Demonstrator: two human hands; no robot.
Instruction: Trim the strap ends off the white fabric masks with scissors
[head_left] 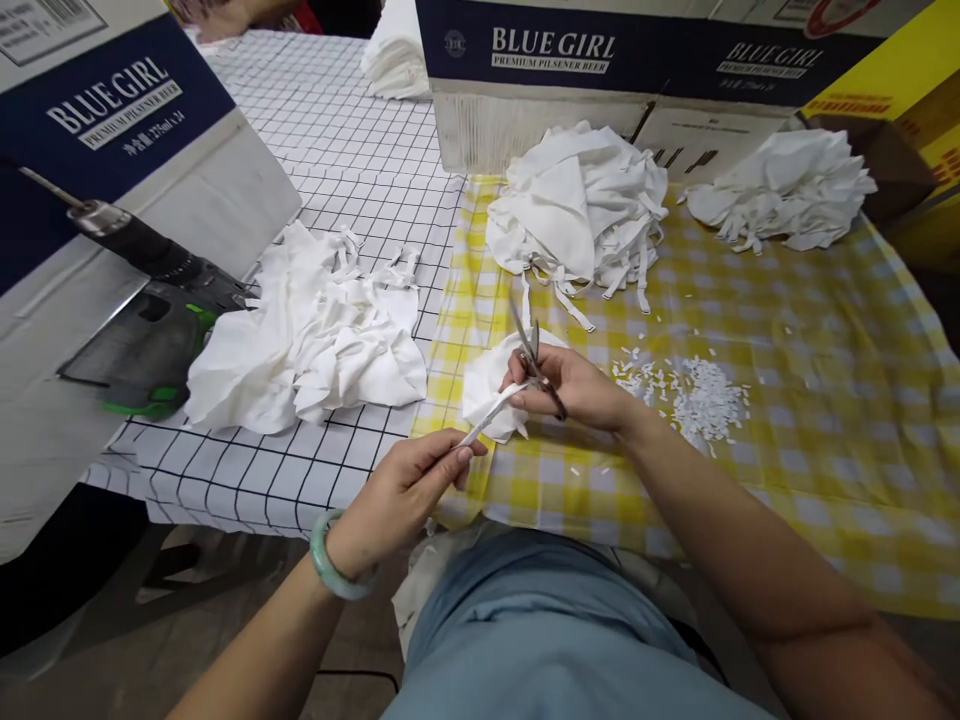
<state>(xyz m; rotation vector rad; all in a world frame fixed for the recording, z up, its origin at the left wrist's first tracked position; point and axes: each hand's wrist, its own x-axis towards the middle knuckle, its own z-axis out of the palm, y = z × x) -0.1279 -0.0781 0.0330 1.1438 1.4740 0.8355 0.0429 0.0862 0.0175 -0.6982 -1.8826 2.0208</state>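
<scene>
My left hand [424,475], with a green bangle at the wrist, pinches one end of a narrow white fabric strap [487,415]. The strap runs taut up to my right hand [566,385], whose fingers also touch it. Held in that right hand are small scissors [528,345], blades pointing up and away, slightly apart. Beneath both hands lies a white cloth piece [484,375], partly hidden by the fingers. Small white clippings [705,400] lie heaped to the right of my right hand.
White cloth piles lie at left [322,340], at centre back [581,210] and at right back [787,190]. A cordless drill [169,290] stands by the left carton [247,190]. Another carton [487,125] blocks the back. Part of another person's hand [223,20] shows at the far edge.
</scene>
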